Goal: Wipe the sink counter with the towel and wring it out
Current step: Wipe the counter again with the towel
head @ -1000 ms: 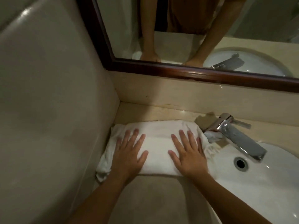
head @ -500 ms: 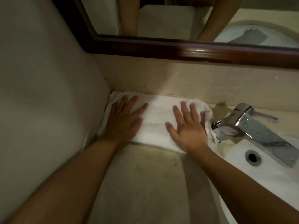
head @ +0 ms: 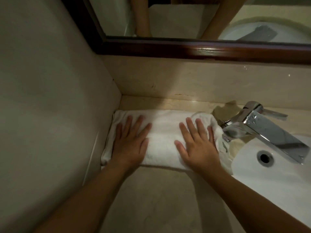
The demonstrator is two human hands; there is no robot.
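Observation:
A folded white towel [head: 164,132] lies flat on the beige counter [head: 151,199], its left end against the side wall. My left hand [head: 130,142] presses on the towel's left part with straight, spread fingers. My right hand [head: 196,145] presses flat on its right part, close to the tap. A rumpled end of the towel bunches up beside my right hand, near the tap's base. A narrow strip of bare counter shows between the towel and the back wall.
A chrome tap [head: 267,132] juts over the white basin [head: 269,179] at the right, with a round overflow hole [head: 264,156]. A wall [head: 50,115] closes the left side. A dark-framed mirror [head: 202,49] hangs above the backsplash.
The towel went back to the wall under both flat hands half a second ago; now it has slid a little toward me, leaving a strip of bare counter at the back.

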